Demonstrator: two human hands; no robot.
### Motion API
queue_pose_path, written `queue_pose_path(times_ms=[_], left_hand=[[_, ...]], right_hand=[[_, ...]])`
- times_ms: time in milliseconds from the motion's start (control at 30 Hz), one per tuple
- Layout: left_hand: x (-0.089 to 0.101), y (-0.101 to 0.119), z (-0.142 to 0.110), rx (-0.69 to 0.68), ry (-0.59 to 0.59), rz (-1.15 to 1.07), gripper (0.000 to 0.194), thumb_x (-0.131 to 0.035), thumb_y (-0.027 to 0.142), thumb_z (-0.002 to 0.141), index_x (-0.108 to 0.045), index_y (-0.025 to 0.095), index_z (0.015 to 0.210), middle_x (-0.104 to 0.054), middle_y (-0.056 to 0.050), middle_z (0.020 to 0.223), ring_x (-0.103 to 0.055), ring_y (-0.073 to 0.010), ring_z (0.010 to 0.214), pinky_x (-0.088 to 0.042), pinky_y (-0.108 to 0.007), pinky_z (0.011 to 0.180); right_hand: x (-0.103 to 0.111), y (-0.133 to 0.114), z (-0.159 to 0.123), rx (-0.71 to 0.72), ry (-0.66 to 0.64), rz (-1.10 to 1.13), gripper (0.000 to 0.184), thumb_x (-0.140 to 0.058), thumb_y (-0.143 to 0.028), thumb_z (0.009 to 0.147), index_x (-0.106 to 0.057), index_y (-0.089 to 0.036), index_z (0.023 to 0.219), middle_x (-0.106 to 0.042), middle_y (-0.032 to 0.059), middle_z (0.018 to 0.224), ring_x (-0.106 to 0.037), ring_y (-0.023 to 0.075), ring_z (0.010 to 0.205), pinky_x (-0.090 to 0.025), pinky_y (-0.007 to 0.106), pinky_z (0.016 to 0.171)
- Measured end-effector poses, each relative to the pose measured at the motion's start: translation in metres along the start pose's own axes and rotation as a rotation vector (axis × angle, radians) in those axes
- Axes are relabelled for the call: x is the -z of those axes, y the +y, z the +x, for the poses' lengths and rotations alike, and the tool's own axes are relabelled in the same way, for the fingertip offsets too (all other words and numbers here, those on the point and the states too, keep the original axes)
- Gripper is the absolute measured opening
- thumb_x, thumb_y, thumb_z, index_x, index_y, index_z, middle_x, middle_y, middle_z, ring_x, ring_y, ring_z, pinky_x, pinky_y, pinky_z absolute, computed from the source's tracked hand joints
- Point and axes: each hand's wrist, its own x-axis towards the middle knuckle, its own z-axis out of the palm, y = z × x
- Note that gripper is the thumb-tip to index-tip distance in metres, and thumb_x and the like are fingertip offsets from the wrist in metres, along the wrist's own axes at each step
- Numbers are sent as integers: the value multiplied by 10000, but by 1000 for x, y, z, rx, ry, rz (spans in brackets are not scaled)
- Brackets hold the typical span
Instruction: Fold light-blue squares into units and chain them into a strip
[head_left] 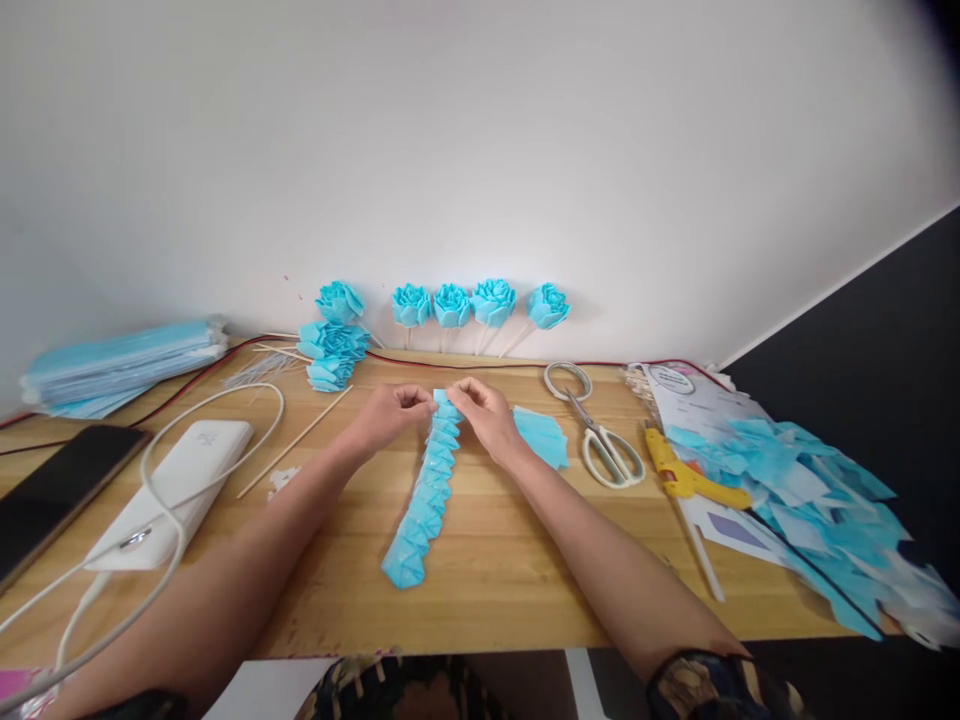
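Your left hand (391, 413) and right hand (486, 415) meet over the middle of the desk (510, 590), fingers closed in a pinch on either side of the far end of the folded blue strip (427, 490); the strip lies between your forearms, its far tip between your fingertips and the rest trailing down the desk on your side of the hands; its long axis runs from the hands back towards you, slanting left, so its near end points at you and somewhat to your left; overlapping folded points stack along its whole length.

Just beyond your right wrist sit some flat blue pieces (541, 437); further right are the scissors (613, 460), their blades touching the tape roll (548, 381), then the yellow glue gun (679, 470); left of your left hand a thin stick (295, 442) lies aslant; past the hands, four blue flowers (451, 306) on stems lean against the wall (480, 150).
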Motion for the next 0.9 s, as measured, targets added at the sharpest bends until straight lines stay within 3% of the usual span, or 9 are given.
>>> queue_pose_path(times_ms=[167, 367, 533, 700, 900], left_hand=[[1, -1, 1, 17, -13, 3, 218, -656, 365, 683, -645, 148, 680, -619, 3, 665, -529, -137, 646, -395, -254, 660], [6, -4, 3, -5, 80, -24, 270, -641, 406, 710, -584, 153, 636, -517, 34, 590, -438, -103, 566, -341, -244, 590], [5, -4, 3, -3, 99, -29, 282, -636, 418, 705, -581, 150, 637, -508, 31, 593, -431, -104, 569, -339, -246, 586], [5, -6, 4, -24, 65, -10, 257, -628, 395, 721, -595, 148, 660, -543, 26, 628, -467, -110, 603, -358, -241, 619], [4, -8, 4, -20, 44, -21, 268, -624, 412, 723, -593, 151, 667, -543, 23, 630, -461, -111, 596, -352, -237, 604]], right_hand=[[1, 9, 2, -21, 58, -13, 378, -532, -509, 835, -508, -194, 627, -467, -24, 617, -439, 123, 606, -378, 247, 593], [0, 11, 2, -66, 14, 102, 401, -509, -563, 832, -558, -198, 672, -552, 10, 707, -520, 155, 684, -446, 278, 672], [-3, 6, -2, -53, -58, 26, 337, -559, -503, 826, -526, -199, 684, -480, -26, 650, -455, 125, 640, -382, 243, 623], [-4, 10, -2, -63, -10, -39, 341, -561, -479, 822, -476, -200, 645, -407, -42, 601, -378, 113, 587, -317, 239, 564], [-5, 10, -3, -38, 12, -72, 374, -509, -500, 846, -444, -206, 624, -390, -40, 604, -369, 117, 589, -333, 242, 581]])
